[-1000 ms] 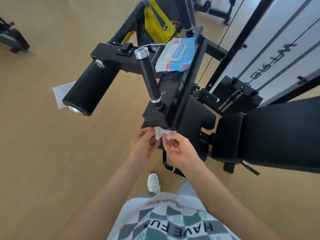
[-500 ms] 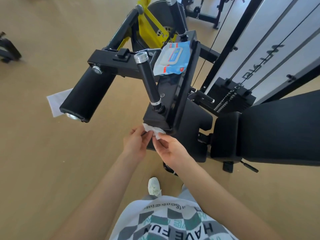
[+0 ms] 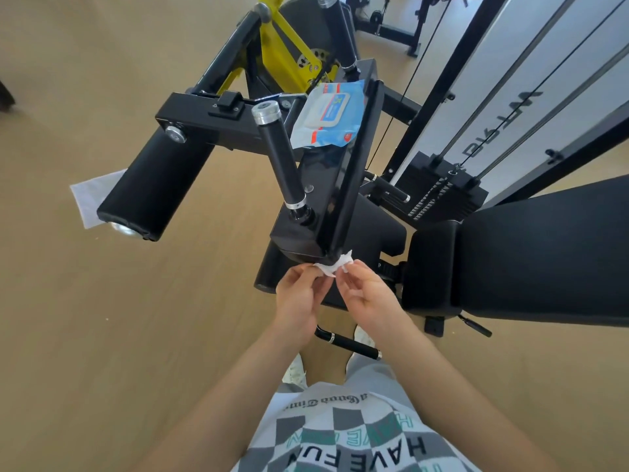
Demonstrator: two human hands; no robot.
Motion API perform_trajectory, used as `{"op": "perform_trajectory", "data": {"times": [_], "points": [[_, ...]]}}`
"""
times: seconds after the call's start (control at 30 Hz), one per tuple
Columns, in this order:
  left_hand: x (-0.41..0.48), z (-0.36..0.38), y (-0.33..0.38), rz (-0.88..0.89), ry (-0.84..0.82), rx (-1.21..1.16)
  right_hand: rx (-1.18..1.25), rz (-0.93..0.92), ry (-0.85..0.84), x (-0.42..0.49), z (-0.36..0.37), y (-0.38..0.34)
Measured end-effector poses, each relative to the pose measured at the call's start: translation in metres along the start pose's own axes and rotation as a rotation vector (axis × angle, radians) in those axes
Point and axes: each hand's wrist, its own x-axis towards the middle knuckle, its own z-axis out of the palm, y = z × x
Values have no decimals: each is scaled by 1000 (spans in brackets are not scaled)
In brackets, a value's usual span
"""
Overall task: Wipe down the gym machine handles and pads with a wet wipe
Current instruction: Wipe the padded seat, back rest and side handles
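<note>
Just below the foot of the upright black handle (image 3: pixel 280 158) is the crumpled wet wipe (image 3: pixel 332 267). The left hand (image 3: pixel 299 301) and the right hand (image 3: pixel 367 294) each have their grip clamped on it, pinching opposite ends. The wipe packet (image 3: pixel 328 117) lies beside the handle's top.

Tan floor (image 3: pixel 85 335) carries gym machine (image 3: pixel 340 172); a white sheet (image 3: pixel 89 195) lies there.

"HAVE FUN" reads upside down on the grey-and-white checkered shirt (image 3: pixel 357 434), bottom centre; lettering on the white machine panel (image 3: pixel 510 63), upper right, is illegible.
</note>
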Motion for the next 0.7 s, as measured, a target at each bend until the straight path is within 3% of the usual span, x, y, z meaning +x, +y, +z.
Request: {"op": "perform_trajectory", "data": {"times": [0.2,0.33,0.53,0.7], "points": [[6,-14,16,75,52,-26,-155,74,-55,-6,4,11],[11,-22,20,121,92,-3,-129,153,-92,-6,7,17],[2,1,-8,195,178,226,-280,225,-8,8,-1,-13],[-4,23,-25,257,342,409,-555,323,-202,12,-6,-48]]}}
